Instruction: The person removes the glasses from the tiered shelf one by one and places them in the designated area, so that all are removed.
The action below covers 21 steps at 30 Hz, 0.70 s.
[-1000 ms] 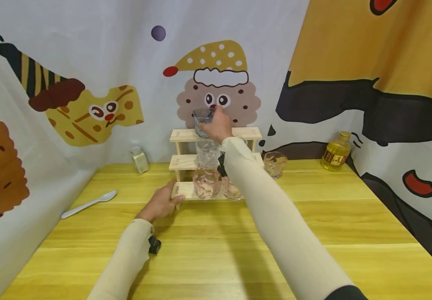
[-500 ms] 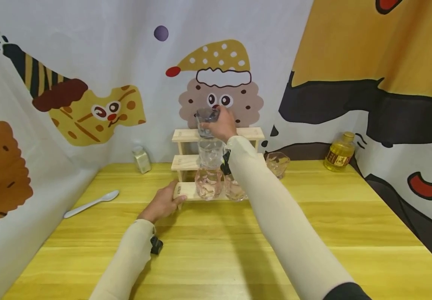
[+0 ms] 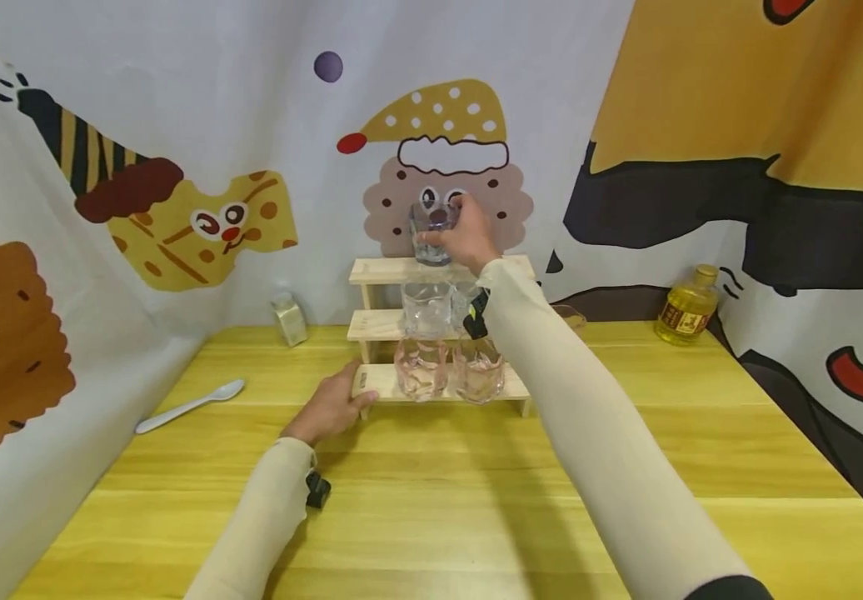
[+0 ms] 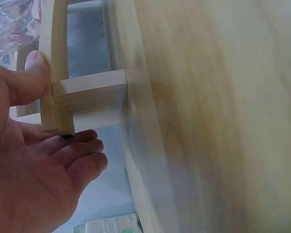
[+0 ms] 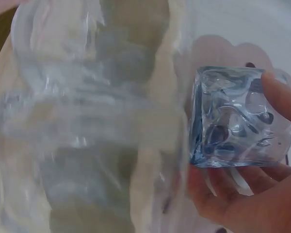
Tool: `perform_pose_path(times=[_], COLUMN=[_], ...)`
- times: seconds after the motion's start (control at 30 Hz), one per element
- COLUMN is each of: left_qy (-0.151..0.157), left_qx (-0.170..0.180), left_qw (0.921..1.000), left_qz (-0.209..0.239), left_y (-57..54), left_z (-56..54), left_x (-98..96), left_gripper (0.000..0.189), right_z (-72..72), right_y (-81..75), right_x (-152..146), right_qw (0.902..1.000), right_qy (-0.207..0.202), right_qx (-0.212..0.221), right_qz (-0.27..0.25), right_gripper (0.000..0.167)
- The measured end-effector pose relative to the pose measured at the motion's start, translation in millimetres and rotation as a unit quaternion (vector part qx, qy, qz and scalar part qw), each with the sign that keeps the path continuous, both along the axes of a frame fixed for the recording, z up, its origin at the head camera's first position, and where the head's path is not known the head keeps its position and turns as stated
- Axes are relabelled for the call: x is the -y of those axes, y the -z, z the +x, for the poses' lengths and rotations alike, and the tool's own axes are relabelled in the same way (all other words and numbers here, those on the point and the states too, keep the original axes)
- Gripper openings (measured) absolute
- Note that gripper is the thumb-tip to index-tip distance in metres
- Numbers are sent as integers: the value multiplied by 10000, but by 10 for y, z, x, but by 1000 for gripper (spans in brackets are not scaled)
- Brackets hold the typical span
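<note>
My right hand (image 3: 469,237) holds a blue-grey glass tumbler (image 3: 431,229) at the top tier of a three-step wooden stand (image 3: 379,268). In the right wrist view, thumb and fingers grip the tumbler (image 5: 233,119) from opposite sides; whether its base touches the shelf I cannot tell. My left hand (image 3: 326,407) grips the left end of the lowest step, its thumb (image 4: 29,80) against the wood. Two clear glasses stand on the middle step, the left one (image 3: 427,310) in plain sight, the other partly behind my right wrist. Two pink glasses (image 3: 421,372) stand on the lowest step.
A pinkish glass (image 3: 571,315) right of the stand is mostly hidden by my right forearm. An oil bottle (image 3: 689,307) stands at the back right. A small shaker jar (image 3: 290,319) and a white spoon (image 3: 190,406) are on the left. A printed curtain hangs behind.
My right hand has shifted the blue-grey tumbler right along the top tier and slightly up. The left hand keeps its grip on the stand. The head view has turned slightly left.
</note>
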<state>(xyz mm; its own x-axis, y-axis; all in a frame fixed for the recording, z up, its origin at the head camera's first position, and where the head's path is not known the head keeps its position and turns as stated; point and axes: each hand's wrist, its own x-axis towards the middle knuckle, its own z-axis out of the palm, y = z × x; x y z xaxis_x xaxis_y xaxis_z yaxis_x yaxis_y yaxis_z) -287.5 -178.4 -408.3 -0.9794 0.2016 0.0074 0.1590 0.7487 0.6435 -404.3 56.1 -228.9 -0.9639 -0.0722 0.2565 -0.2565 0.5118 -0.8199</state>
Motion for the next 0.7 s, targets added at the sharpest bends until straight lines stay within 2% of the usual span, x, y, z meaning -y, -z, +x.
perform_pose_path(times=[0.23,0.33,0.47,0.57,0.7], left_qy=[85,79,178,245,176], left_qx=[-82,-106,-131,-148,-139], left_qw=[9998,9997,9996,9994,9995], left_qz=[-163,-200,-161,-185,-226], left_y=[-22,-34,-47,-49,-54], left_z=[12,23,31,33,28], left_x=[55,54,5,-18,-12], left_gripper=[70,70,70,69,68], right_z=[105,179,325,456,621], right_y=[-161,-210,-204,-185,-176], right_x=[-134,-254,-553,-770,-984], right_qw=[9992,9987,9976,9973,9969], right_qy=[-16,-240,-529,-592,-555], right_qx=[56,99,54,-53,-210], right_qz=[395,427,436,433,522], right_gripper=[81,82,80,77,76])
